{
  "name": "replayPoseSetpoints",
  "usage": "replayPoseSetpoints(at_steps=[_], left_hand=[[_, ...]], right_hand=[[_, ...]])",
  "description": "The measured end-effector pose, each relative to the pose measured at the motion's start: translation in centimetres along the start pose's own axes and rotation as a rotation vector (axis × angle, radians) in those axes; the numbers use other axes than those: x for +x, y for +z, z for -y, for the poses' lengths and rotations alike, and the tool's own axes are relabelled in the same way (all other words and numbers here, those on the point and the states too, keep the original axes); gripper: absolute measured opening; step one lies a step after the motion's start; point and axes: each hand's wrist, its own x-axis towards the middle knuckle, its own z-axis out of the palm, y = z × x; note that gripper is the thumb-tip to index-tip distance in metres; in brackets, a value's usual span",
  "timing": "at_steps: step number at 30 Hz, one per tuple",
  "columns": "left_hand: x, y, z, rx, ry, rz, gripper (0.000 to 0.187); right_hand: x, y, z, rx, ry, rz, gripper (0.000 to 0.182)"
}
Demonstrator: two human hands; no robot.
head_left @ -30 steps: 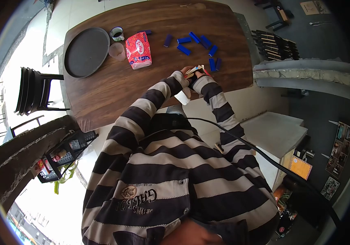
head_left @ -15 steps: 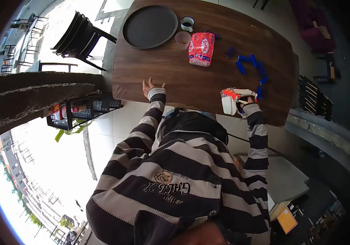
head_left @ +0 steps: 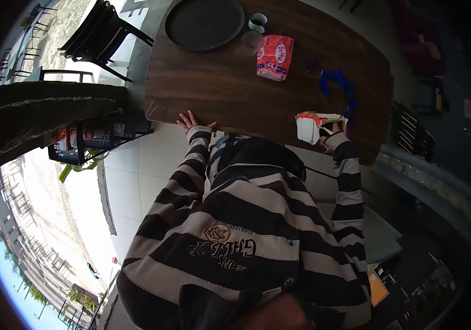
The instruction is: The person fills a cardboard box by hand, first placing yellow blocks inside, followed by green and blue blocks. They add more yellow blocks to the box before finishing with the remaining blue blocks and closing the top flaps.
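My left hand lies at the table's near edge with its fingers spread and nothing in it. At the near right, my right hand grips an opened white and red packet with ragged edges; its fingers are partly hidden behind the torn opening. Several small blue cylinders lie loose on the tabletop just beyond that packet. A red patterned bag with a white oval label is farther off, near the middle of the table.
The brown wooden table carries a round dark tray, a cup with dark contents and a clear cup. Stacked black chairs stand at the left, above a black basket shelf.
My left hand has shifted slightly left along the table edge, its fingers more spread. The packet stays in my right hand, turned a little. The view has tilted and darkened.
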Motion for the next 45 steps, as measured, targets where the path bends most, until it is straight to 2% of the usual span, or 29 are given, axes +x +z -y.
replayPoseSetpoints(at_steps=[2,11,14,45], left_hand=[[0.0,0.0,0.0,-0.022,0.003,0.004,0.115],[0.0,0.3,0.2,-0.07,0.023,-0.048,0.117],[0.0,-0.1,0.1,-0.02,-0.005,0.015,0.116],[0.4,0.5,0.2,-0.042,0.012,-0.001,0.118]], right_hand=[[-0.5,-0.5,0.4,0.014,-0.006,0.069,0.07],[0.4,0.4,-0.6,-0.093,0.025,-0.019,0.066],[0.5,0.6,-0.5,-0.123,0.032,-0.035,0.065],[0.4,1.2,2.0,-0.464,0.207,-0.079,0.057]])
